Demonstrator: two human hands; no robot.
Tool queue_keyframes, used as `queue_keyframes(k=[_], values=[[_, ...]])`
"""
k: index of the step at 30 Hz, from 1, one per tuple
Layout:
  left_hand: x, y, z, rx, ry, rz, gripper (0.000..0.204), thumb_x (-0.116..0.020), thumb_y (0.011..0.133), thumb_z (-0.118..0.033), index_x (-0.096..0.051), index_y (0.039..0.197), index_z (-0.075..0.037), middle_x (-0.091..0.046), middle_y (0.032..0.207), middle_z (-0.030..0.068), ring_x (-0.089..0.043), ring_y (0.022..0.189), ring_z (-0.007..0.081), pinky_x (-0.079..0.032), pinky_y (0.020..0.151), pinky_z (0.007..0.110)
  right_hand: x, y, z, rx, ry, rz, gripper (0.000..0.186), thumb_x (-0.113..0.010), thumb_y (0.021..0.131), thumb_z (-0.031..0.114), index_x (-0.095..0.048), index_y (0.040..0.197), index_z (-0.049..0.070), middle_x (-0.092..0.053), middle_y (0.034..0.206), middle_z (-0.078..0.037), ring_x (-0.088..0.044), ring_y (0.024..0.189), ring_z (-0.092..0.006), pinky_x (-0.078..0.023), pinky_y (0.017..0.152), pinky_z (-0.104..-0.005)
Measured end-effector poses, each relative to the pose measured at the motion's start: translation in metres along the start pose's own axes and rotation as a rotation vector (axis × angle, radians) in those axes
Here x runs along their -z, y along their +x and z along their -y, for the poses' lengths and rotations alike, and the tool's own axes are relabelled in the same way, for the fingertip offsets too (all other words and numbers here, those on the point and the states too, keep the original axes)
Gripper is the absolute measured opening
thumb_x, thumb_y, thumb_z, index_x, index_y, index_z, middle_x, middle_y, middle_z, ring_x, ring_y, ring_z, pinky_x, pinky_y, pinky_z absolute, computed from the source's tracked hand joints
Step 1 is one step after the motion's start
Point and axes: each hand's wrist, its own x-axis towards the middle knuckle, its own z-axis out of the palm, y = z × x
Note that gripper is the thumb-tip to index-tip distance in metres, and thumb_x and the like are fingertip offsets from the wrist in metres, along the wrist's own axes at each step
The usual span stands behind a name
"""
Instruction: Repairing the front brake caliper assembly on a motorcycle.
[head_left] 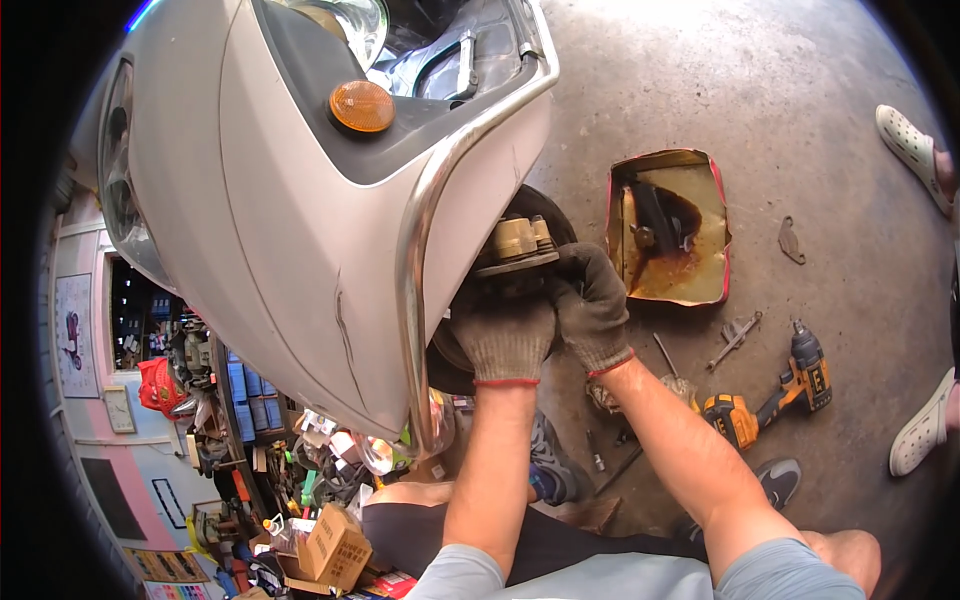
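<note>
A pale, scratched scooter front panel (pixel 290 280) with a chrome rail and an orange reflector (pixel 362 105) fills the upper left. Below its edge is a brass-coloured brake caliper (pixel 515 240) at the dark wheel (pixel 450 355). My left hand (pixel 505 340), in a grey knit glove with red cuff, reaches beneath the caliper, its fingers hidden. My right hand (pixel 590 310), gloved alike, is closed at the caliper's right side; whatever its curled fingers grip is hidden.
An oil-stained tray (pixel 690 280), metal bracket (pixel 790 240), wrench (pixel 735 340) and orange cordless driver (pixel 805 375) lie on the concrete floor (pixel 750 90). Another person's clogs (pixel 915 150) are at right. Cluttered shelves, boxes and a cardboard carton (pixel 335 545) stand at lower left.
</note>
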Motion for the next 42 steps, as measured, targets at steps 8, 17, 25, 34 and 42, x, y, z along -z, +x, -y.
queue_keyframes(k=[8, 17, 25, 34, 42], values=[[0.0, 0.003, 0.004, -0.039, 0.102, -0.149, 0.035, -0.043, 0.099, -0.029, -0.061, 0.118, -0.006, -0.063, 0.116, 0.011, -0.057, 0.1, 0.0237, -0.046, 0.093, 0.038, 0.007, 0.006, -0.003, 0.031, -0.046, 0.101, 0.026, -0.066, 0.075, -0.006, -0.061, 0.099, 0.004, -0.065, 0.087, -0.012, -0.064, 0.079, -0.022, -0.051, 0.072, -0.032], [0.003, 0.005, -0.001, 0.074, -0.072, -0.131, 0.036, -0.051, 0.094, -0.026, -0.062, 0.119, -0.004, -0.064, 0.117, 0.0143, -0.061, 0.105, 0.0289, -0.047, 0.097, 0.044, 0.009, 0.004, -0.01, -0.155, 0.157, 0.109, 0.021, -0.068, 0.081, -0.004, -0.062, 0.101, 0.002, -0.065, 0.09, -0.004, -0.06, 0.084, -0.0105, -0.05, 0.076, -0.026], [0.008, 0.001, 0.002, 0.121, -0.236, -0.084, 0.045, -0.049, 0.083, -0.014, -0.059, 0.125, 0.001, -0.061, 0.126, 0.0201, -0.056, 0.12, 0.0347, -0.04, 0.108, 0.051, 0.008, 0.012, 0.007, -0.258, 0.206, 0.097, 0.017, -0.061, 0.088, -0.005, -0.064, 0.103, 0.002, -0.068, 0.096, -0.003, -0.061, 0.09, -0.0091, -0.05, 0.083, -0.0249], [-0.01, -0.005, 0.018, -0.091, -0.041, -0.371, 0.043, -0.044, 0.096, -0.024, -0.05, 0.131, 0.0, -0.054, 0.133, 0.0183, -0.053, 0.122, 0.0335, -0.038, 0.109, 0.049, 0.008, 0.008, 0.009, -0.245, 0.198, 0.081, 0.018, -0.06, 0.089, -0.005, -0.064, 0.104, 0.002, -0.067, 0.096, -0.003, -0.061, 0.09, -0.0091, -0.05, 0.082, -0.0248], [-0.002, -0.029, 0.019, -0.307, 0.473, -0.256, 0.046, -0.059, 0.098, -0.023, -0.047, 0.139, -0.008, -0.056, 0.133, 0.01, -0.057, 0.121, 0.0289, -0.047, 0.103, 0.048, 0.002, 0.002, 0.014, -0.202, 0.179, 0.071, 0.017, -0.06, 0.088, -0.005, -0.063, 0.103, 0.002, -0.066, 0.094, -0.002, -0.06, 0.088, -0.0084, -0.05, 0.08, -0.0241]])
